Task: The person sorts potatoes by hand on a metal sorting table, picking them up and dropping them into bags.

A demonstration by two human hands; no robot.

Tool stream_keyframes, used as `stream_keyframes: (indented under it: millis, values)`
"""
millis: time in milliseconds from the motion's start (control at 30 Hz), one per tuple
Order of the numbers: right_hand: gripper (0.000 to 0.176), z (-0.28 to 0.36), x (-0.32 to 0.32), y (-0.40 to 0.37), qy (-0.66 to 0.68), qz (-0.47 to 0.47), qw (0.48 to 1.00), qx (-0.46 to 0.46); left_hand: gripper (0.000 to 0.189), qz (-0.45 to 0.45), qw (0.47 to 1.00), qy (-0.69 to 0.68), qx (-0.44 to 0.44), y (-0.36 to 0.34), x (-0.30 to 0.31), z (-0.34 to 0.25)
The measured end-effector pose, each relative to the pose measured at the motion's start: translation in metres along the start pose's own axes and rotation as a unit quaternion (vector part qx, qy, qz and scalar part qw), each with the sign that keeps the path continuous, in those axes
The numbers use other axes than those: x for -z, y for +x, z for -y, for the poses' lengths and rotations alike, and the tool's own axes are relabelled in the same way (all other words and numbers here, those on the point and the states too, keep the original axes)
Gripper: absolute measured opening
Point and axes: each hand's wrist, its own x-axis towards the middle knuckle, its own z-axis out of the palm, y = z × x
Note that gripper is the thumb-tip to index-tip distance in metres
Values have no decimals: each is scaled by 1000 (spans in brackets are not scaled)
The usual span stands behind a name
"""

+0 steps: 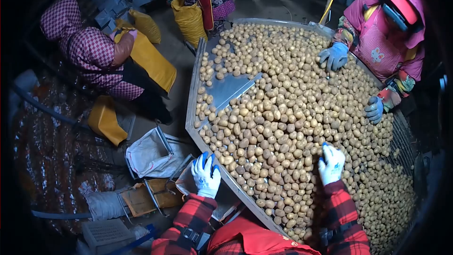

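Head | left hand (206,175) open, empty | right hand (331,164) on potatoes (283,113), grip cannot tell

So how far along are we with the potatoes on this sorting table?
Done: little to see, only a bare metal patch at the far left of the sorting table. In hand: your right hand rests on the potatoes, your left hand hovers at the near rim by a white sack; a co-worker's blue gloves are on the pile at the right. Left: most of it, potatoes cover nearly the whole table.
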Motion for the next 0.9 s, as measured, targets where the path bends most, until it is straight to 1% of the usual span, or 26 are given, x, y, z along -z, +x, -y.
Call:
stream_keyframes:
  millis: [33, 67, 100, 133, 167, 200, 233, 267, 333, 367, 467, 533, 600, 633, 667, 733, 800, 833, 900]
  values:
    - [57, 19, 5, 4, 8, -4, 1000, 16, 49, 5, 1000, 12, -12, 15, -4, -1]
    - [60, 28, -3, 5, 4, 30, 999, 17, 49, 7, 999, 27, -24, 32, -6, -1]
    - [61, 43, -3, 15, -2, 39, 999, 30, 48, 12, 999, 44, -25, 44, -19, 4]
    - [63, 60, -4, 31, -1, 38, 998, 51, 49, 19, 999, 38, -12, 55, -28, 7]
    - [64, 69, -12, 44, 6, 45, 997, 62, 50, 28, 997, 66, 0, 60, -45, 15]
    - [66, 74, -27, 53, 10, 56, 996, 73, 49, 6, 995, 99, -12, 65, -53, 15]
    - [69, 76, -44, 57, 28, 92, 994, 43, 48, 41, 995, 95, 4, 68, -51, 11]
    - [72, 71, -71, 59, -10, 125, 992, 27, 46, 36, 994, 102, 16, 70, -53, 9]
    - [76, 71, -83, 78, -35, 164, 986, -10, 42, 37, 995, 90, 20, 72, -49, 4]
    - [79, 78, -74, 92, -66, 217, 974, -29, 42, 39, 995, 90, 22, 71, -47, 1]
    - [78, 75, -88, 125, -133, 185, 973, -34, 39, 29, 996, 85, 19, 71, -46, -1]
    - [76, 75, -95, 154, -91, 178, 976, -86, 39, 39, 994, 95, 33, 71, -48, -1]
    - [76, 62, -112, 183, -107, 179, 973, -96, 41, 43, 994, 87, 55, 75, -47, -6]
    - [77, 57, -112, 199, -108, 188, 969, -117, 42, 44, 992, 92, 71, 78, -46, -10]
    - [79, 47, -119, 214, -130, 189, 964, -134, 43, 46, 990, 96, 88, 79, -46, -14]
    - [81, 18, -139, 233, -144, 165, 969, -117, 43, 38, 988, 119, 86, 79, -51, -14]
    - [82, 14, -128, 259, -139, 193, 962, -137, 43, 38, 990, 109, 86, 80, -48, -17]
    - [82, -6, -138, 267, -146, 184, 962, -137, 44, 49, 989, 112, 89, 81, -46, -18]
    - [80, -34, -129, 275, -141, 175, 962, -153, 47, 65, 988, 110, 91, 83, -42, -19]
